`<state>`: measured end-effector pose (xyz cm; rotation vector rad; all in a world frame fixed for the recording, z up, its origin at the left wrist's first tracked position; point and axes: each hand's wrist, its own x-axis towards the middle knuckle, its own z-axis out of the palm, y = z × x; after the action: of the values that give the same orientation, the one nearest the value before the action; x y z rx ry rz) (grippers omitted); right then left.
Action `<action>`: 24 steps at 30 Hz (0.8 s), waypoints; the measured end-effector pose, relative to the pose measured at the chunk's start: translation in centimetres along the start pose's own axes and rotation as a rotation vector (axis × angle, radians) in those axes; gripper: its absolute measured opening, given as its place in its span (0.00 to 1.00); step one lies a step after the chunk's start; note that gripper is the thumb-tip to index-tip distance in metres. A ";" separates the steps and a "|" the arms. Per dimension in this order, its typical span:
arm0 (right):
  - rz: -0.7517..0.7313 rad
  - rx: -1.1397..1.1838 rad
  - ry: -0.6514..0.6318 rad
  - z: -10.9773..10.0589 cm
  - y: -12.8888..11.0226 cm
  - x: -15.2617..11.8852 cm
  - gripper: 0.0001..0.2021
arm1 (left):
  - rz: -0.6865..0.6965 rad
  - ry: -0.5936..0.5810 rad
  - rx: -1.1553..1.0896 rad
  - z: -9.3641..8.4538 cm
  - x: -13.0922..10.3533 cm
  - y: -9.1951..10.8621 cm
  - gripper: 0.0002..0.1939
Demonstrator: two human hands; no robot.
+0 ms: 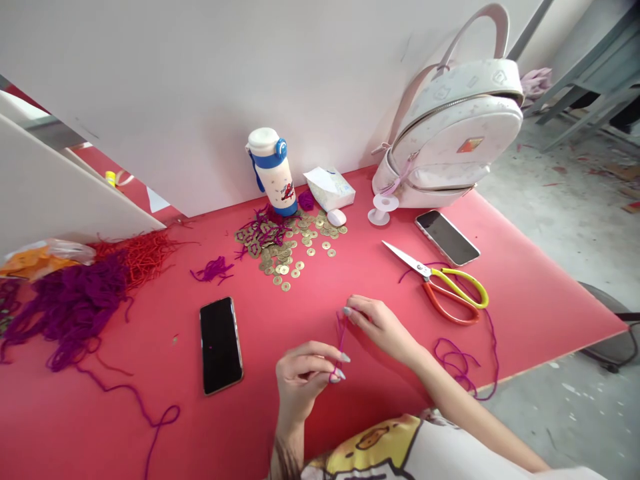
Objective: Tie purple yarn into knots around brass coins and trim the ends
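A short length of purple yarn runs between my two hands above the red table. My left hand pinches its lower end, where a small loop shows at the fingertips. Higher up and to the right, my right hand is closed on the other end, thumb and forefinger together. Scissors with one yellow and one red handle lie partly open beyond my right hand. A loose purple strand curls on the table beside my right forearm.
A black phone lies left of my hands, another phone at the right. Holed brass coins spread before a bottle. A purple yarn heap is at left. A white backpack, tissue pack and spool stand behind.
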<state>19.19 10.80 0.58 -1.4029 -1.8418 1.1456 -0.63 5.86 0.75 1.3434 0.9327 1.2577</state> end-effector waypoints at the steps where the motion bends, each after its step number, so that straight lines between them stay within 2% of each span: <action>1: 0.042 -0.013 0.044 -0.2 0.2 0.0 0.14 | -0.021 0.016 -0.019 0.0 0.0 -0.1 0.12; 3: 0.083 -0.010 0.175 -0.6 0.4 -0.3 0.06 | -0.080 0.134 -0.011 0.1 0.1 -0.5 0.11; 5: 0.033 0.040 0.258 -0.7 0.0 -0.8 0.05 | -0.155 0.323 0.035 0.3 0.2 -0.9 0.09; 6: -0.014 0.079 0.250 -0.5 -0.4 -1.2 0.06 | -0.192 0.409 0.060 0.3 0.2 -1.0 0.08; 9: -0.125 0.192 0.047 1.1 -2.0 -2.4 0.10 | -0.269 0.550 0.118 0.4 0.2 -1.4 0.07; 12: -0.090 0.152 -0.069 3.5 -3.0 -3.1 0.12 | -0.280 0.575 0.137 0.3 0.1 -1.5 0.08; 15: -0.053 0.025 -0.078 5.2 -3.0 -3.2 0.14 | -0.266 0.583 0.146 0.2 -0.1 -1.6 0.09; 19: -0.044 -0.099 -0.028 5.6 -2.6 -2.8 0.14 | -0.249 0.588 0.162 0.2 -0.1 -1.6 0.11; 24: -0.046 -0.050 0.029 5.6 -2.5 -2.8 0.15 | -0.272 0.586 0.138 0.6 0.0 -1.4 0.11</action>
<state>14.22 6.28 0.25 -1.3904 -1.8845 1.0575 0.08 6.00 -0.57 0.9110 1.5757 1.4144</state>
